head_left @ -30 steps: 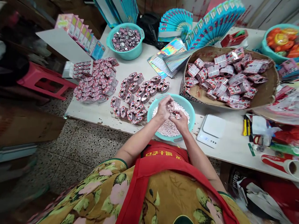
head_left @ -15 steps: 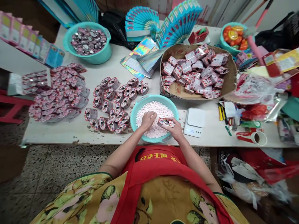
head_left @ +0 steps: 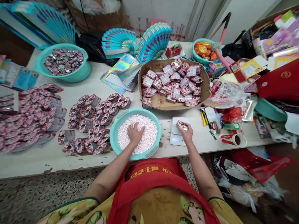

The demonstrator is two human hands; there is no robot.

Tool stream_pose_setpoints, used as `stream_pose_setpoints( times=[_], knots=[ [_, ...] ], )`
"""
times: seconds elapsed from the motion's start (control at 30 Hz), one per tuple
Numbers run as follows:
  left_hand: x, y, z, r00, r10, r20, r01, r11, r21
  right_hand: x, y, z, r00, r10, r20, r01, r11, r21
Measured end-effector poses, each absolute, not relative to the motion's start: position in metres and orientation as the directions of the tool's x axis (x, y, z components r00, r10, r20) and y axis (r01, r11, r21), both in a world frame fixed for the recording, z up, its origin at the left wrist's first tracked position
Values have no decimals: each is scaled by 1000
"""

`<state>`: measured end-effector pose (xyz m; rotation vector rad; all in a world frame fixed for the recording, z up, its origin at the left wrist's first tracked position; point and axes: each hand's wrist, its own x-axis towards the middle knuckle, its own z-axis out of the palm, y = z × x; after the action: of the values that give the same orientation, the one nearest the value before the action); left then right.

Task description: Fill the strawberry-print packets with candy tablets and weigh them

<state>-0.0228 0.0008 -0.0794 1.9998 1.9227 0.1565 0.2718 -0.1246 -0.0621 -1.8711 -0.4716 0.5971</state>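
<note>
A teal basin full of small white-pink candies stands at the table's near edge. My left hand rests in the candies, fingers spread and bent down into them. To the right, my right hand is closed on a small open pink tin and holds it over a white digital scale. Left of the basin lie several open tins on their sides.
A cardboard tray of wrapped tins sits behind the scale. At the far left are a pile of pink tins and a teal bowl of lids. Fanned teal boxes stand at the back; clutter and a tape roll fill the right.
My right hand has carried the tin from above the basin rightward to the scale. My left hand has sunk into the candies. The view has swung to the right.
</note>
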Motion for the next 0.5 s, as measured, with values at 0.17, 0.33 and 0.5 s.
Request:
stream_pose_setpoints(
  times=[0.17, 0.33, 0.5],
  knots=[
    [3, 3, -83, 120, 975, -186, 920, -39, 391, 293, -118, -62, 763, 647, -9, 335, -407, -849],
    [9, 6, -82, 31, 970, -239, 806, 117, 580, 329, -45, -13, 663, 687, 297, 619, -281, -734],
    [11, 11, -71, -66, 857, -512, 226, 512, 828, 368, 88, -2, 739, 667, -91, 379, -524, -763]
  ],
)
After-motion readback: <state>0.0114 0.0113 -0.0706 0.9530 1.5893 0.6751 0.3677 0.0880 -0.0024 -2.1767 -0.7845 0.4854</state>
